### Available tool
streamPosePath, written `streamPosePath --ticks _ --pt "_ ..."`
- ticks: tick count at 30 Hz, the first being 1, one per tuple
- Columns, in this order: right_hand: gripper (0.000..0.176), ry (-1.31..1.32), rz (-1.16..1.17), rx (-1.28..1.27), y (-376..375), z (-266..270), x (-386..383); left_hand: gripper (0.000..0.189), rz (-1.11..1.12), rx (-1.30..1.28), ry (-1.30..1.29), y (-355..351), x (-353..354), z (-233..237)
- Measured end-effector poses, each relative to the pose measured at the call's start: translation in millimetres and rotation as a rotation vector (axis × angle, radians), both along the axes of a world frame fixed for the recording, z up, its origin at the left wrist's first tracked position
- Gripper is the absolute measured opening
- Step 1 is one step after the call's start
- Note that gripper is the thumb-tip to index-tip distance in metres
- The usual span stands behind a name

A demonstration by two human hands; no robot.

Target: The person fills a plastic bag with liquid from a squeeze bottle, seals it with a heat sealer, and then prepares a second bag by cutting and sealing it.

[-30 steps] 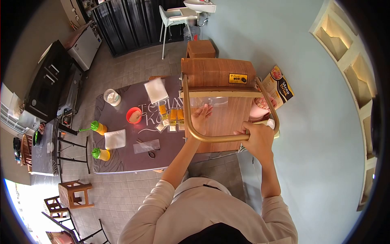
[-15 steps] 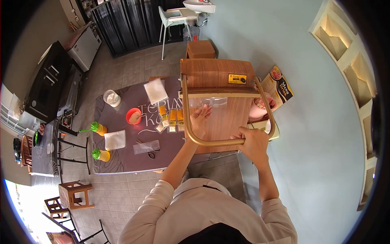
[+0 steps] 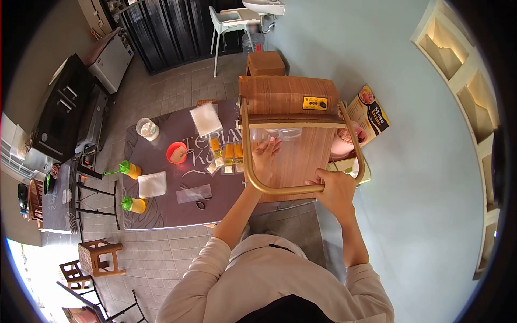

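Observation:
A wood-grain heat sealer (image 3: 301, 161) with a gold U-shaped handle (image 3: 285, 190) stands at the table's right end. My right hand (image 3: 336, 191) is wrapped round the handle's near right corner. My left hand (image 3: 265, 159) lies on the sealer's wooden board, inside the handle's loop, with its fingers stretched forward. A clear plastic bag (image 3: 288, 134) lies flat under the sealing bar, and my left fingertips touch its near edge. Filled sachets (image 3: 229, 154) of yellow and white contents lie just left of the sealer.
On the dark table (image 3: 161, 212) are a red bowl (image 3: 176, 153), a clear tub (image 3: 147, 129), scissors (image 3: 200, 204), stacks of plastic bags (image 3: 206, 119) and squeeze bottles (image 3: 133, 204). A pink container (image 3: 341, 147) and a menu card (image 3: 369, 116) stand between sealer and wall.
Both hands keep their places on the sealer and its handle. The view has shifted very slightly; nothing else visibly moved.

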State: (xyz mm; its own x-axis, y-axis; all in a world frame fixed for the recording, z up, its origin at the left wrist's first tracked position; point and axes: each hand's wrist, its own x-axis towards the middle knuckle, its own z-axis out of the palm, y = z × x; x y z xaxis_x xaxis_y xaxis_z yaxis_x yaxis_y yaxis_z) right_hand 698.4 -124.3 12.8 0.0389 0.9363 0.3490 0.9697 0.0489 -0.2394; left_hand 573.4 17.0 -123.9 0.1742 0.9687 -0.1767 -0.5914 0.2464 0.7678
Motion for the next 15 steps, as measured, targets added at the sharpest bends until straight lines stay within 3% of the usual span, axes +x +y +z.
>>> streamPosePath --ticks 4,15 --pt "0.025 -0.006 0.009 -0.052 -0.8 2.1 0.6 0.031 -0.002 -0.004 -0.014 1.2 0.4 -2.5" --pt "0.028 -0.014 -0.001 -0.072 -0.7 3.8 -0.4 0.027 0.013 0.003 -0.064 1.3 4.0 -7.6"
